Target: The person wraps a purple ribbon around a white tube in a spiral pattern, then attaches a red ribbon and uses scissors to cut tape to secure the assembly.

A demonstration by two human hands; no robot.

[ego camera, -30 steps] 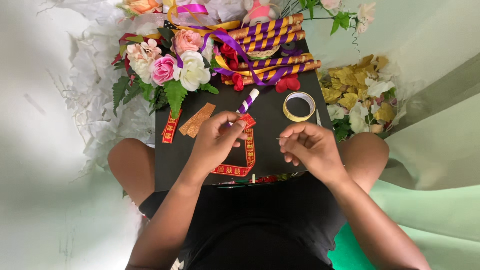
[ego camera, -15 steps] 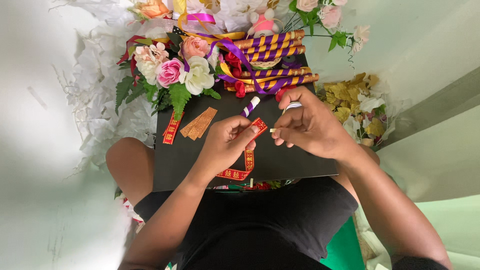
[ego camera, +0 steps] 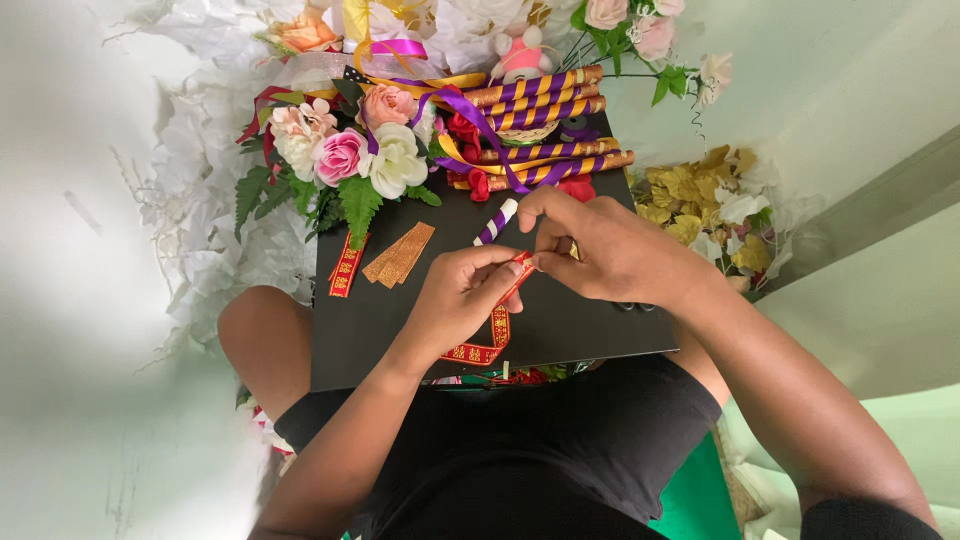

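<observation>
Both hands meet over the black board (ego camera: 400,330): my left hand (ego camera: 462,300) and right hand (ego camera: 600,250) now pinch the red ribbon (ego camera: 497,330) closer together than before, fingers closed.

Pale floor (ego camera: 90,300) in soft daylight | white petals (ego camera: 200,200) heaped left | green sheet (ego camera: 690,490) lower right

Red ribbon (ego camera: 492,340) partly behind left hand (ego camera: 462,300)
</observation>
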